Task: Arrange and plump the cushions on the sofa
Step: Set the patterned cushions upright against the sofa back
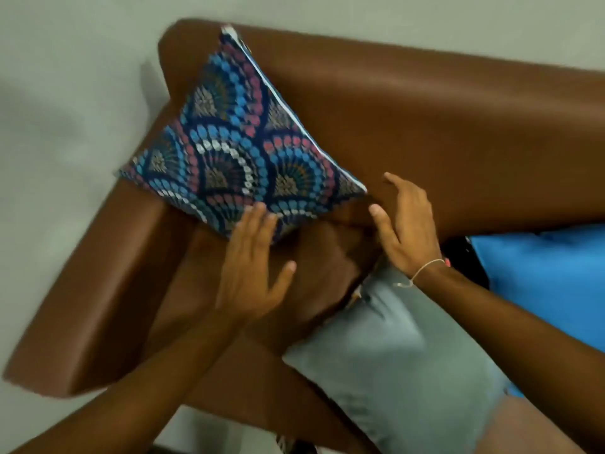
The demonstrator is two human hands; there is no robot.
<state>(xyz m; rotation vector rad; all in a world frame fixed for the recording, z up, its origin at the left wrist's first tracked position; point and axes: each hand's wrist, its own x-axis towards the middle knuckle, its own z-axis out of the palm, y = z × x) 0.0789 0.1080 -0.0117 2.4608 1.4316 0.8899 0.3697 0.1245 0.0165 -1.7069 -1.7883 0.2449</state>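
A patterned cushion (229, 149) with blue, pink and white fan shapes stands in the corner of the brown leather sofa (425, 132), leaning on the backrest and armrest. My left hand (255, 270) is open, fingertips touching the cushion's lower edge. My right hand (406, 224) is open beside the cushion's right corner, just off it, with a thin bracelet on the wrist. A grey cushion (393, 362) lies on the seat under my right forearm. A plain blue cushion (540, 276) lies further right.
The sofa's left armrest (85, 290) runs down to the lower left. A pale wall (65, 93) stands behind and to the left of the sofa. A dark item (465, 253) shows between the grey and blue cushions.
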